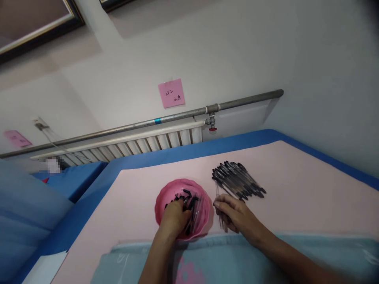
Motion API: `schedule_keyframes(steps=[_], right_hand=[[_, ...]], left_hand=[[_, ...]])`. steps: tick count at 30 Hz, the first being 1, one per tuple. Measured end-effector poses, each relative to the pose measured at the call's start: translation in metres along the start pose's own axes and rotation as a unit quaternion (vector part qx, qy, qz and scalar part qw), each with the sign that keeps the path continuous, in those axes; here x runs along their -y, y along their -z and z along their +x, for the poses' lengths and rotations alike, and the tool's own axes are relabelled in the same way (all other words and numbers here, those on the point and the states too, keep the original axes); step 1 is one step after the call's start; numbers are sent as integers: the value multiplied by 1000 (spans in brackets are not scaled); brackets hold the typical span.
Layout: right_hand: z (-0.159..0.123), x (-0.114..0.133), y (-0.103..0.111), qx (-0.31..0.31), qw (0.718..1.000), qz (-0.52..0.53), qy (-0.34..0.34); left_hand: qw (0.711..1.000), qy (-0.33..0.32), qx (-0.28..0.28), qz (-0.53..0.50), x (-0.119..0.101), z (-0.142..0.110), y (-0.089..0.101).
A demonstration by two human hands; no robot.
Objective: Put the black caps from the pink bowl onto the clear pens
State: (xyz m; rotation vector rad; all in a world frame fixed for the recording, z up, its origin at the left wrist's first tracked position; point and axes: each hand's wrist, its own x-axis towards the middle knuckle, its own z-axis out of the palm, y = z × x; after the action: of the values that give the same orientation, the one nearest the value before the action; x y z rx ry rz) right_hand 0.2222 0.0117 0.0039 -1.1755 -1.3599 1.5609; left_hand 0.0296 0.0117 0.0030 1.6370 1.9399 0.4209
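Observation:
A pink bowl (162,194) with a wavy rim holds small black parts that look like pen caps (187,193) and several clear plastic tubes (197,215). My left hand (174,217) reaches down into it among the black pieces; its fingertips are hidden, so what they touch does not show. Just right of the bowl, my right hand (231,213) is closed around a clear pen barrel (218,190) that stands nearly upright and pokes out above and below the fingers. Beyond this hand lies a row of clear pens with black caps (237,179), side by side.
A pink sheet (133,197) covers the blue table (251,138). Light blue cloth (133,256) lies along the near edge. Behind the table are a white radiator (148,144), a metal pipe (183,115) and a pink note (171,93) on the wall.

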Motion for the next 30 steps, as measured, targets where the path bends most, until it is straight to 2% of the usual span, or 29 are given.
schedule_keyframes(steps=[6,11,13,17,20,24,30], right_hand=[[7,-13,1,17,999,-23,42],[-1,-7,-3,61,989,-112,70],[-6,-5,-8,101,978,-163,86],[-12,-11,-14,161,951,-242,110],[-11,-16,-14,172,946,-247,119],[-11,-17,-11,173,945,-247,128],[-12,-17,-13,171,946,-244,131]], left_hand=[[991,2,6,-131,10,3,-3],[959,-16,18,-282,11,-1,4],[926,-17,16,-376,8,-4,8],[806,4,35,-591,-2,-10,14],[768,13,20,-640,-9,-13,15],[752,10,0,-659,-15,-16,13],[760,0,-12,-650,-15,-16,11]])
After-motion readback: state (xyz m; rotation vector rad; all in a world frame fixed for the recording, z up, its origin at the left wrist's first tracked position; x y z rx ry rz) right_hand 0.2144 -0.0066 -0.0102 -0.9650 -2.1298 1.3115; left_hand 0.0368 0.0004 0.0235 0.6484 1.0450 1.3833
